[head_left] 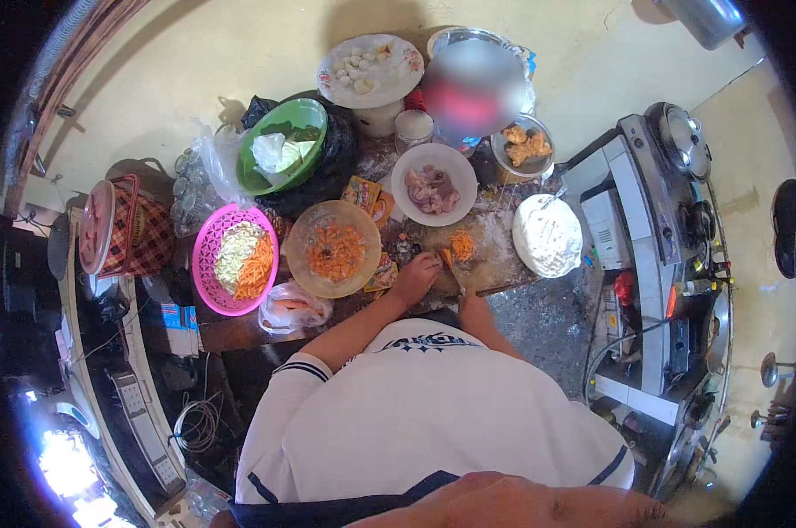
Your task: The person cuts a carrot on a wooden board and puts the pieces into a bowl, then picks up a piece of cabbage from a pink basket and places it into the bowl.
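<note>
My left hand lies on the worktable with its fingers closed on a small piece of carrot. Just right of it, my right hand is closed round the handle of a knife, whose thin blade points away from me beside the carrot. A small heap of cut carrot strips lies beyond the fingers. Left of my left hand stands a translucent bowl with orange carrot pieces in it. A white bowl of raw meat stands behind the hands.
A pink basket holds carrot strips and pale shreds. A green basin, a floral plate, a bowl of fried pieces and a bowl of white flour surround the work area. On the right stands a stove.
</note>
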Available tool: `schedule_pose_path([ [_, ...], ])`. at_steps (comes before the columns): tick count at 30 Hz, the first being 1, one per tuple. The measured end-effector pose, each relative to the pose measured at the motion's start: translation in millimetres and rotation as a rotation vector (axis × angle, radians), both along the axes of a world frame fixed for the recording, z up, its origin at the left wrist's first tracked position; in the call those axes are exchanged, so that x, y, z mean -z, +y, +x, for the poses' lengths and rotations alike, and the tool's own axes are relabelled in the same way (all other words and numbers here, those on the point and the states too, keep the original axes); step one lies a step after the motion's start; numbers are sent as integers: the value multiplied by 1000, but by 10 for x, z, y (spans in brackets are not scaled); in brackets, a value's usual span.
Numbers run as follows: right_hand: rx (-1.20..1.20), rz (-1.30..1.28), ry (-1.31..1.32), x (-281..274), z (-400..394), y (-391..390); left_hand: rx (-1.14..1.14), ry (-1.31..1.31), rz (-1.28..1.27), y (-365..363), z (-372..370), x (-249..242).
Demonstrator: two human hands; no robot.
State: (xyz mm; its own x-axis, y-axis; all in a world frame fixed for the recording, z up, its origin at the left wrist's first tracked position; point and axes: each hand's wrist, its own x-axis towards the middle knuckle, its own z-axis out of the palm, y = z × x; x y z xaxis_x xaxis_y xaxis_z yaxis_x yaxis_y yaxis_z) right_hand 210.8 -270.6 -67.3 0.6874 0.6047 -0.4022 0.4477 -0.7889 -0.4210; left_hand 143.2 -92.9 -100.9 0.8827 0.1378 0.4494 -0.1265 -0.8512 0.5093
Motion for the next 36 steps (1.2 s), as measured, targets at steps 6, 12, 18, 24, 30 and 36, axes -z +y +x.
schedule_pose_path([
  [6,-8,3,38,-228,-52,32,-19,40,-19,-14,-27,-3],
  [12,17,-8,62,-295,-55,53,-39,20,25,-12,-25,24],
  [18,14,-7,38,-135,-50,93,-35,31,3,-27,-31,-79],
  [24,12,10,-24,55,-29,186,-37,26,1,-34,-32,-74],
  [30,-5,-34,-37,102,-42,129,-12,53,18,-18,-16,-72],
  [36,36,124,21,-48,-93,17,-32,27,-26,-33,-30,-73],
])
